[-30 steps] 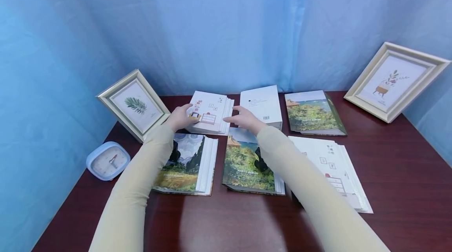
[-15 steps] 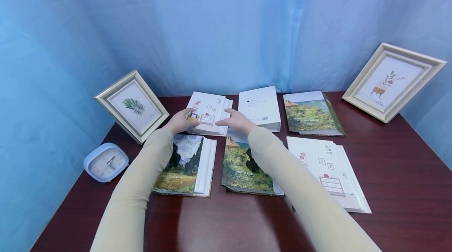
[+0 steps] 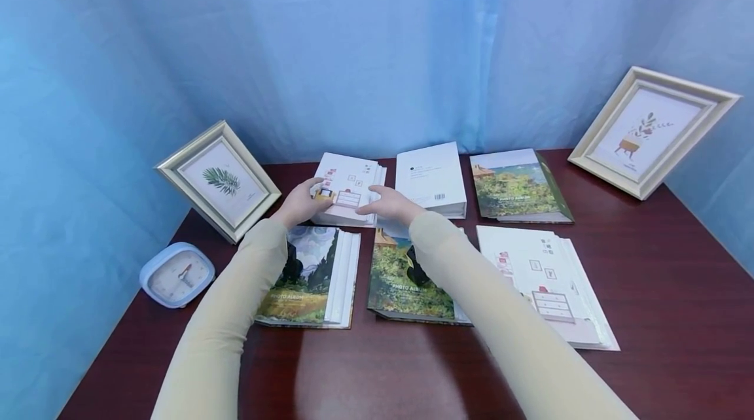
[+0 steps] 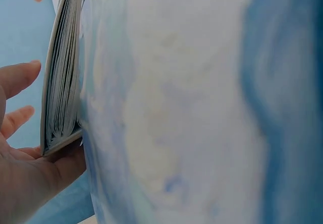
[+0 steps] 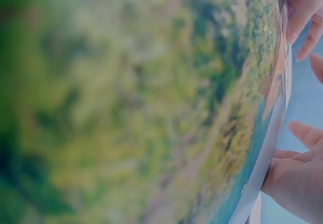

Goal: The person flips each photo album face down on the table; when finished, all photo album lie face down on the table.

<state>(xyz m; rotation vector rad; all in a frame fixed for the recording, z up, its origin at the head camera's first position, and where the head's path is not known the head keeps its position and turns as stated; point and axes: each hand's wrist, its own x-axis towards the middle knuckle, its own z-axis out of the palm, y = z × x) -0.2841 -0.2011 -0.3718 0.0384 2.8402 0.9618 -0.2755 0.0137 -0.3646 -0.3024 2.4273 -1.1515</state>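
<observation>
left hand [image 3: 302, 203] fingers curled round left edge of white album [image 3: 349, 187], upper centre of frame | right hand [image 3: 385, 203] fingers laid loosely on its right edge | album flat on table [image 3: 648, 263], not yet lifted | five other albums untouched

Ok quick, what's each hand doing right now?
Left hand: grips the left edge of the white album.
Right hand: rests on that album's right edge; grip cannot be told.

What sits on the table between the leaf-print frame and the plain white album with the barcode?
In the head view, the white album with small drawings lies between the leaf-print frame and the plain white album. The left hand and right hand flank it.
</observation>
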